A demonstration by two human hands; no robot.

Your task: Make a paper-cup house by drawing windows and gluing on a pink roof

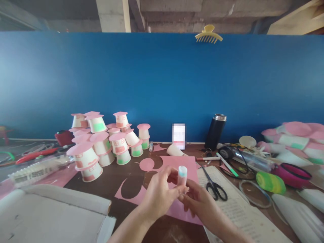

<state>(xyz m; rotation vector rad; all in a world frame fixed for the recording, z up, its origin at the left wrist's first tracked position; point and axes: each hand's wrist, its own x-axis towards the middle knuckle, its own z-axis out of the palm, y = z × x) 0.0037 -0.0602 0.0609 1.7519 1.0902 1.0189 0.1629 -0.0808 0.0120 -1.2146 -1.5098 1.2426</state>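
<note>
A small glue stick [182,173], with a pale blue-white top, stands upright between my hands. My left hand [160,190] is closed around its side with thumb and fingers. Curled against the lower end of the stick, my right hand [198,202] has its fingers pinched there, partly hiding the base. Beneath both hands lies a pink paper sheet [187,212] with round pieces cut out. A cut pink circle [146,164] rests beyond my left hand, and a white paper cup [176,150] lies on its side farther back.
Stacked paper cups [87,155] with pink tops stand at the left, behind an open white box [50,216]. Black scissors [215,189] lie on printed paper at the right. A black bottle [215,133] stands near the blue partition [162,84], with clutter at far right.
</note>
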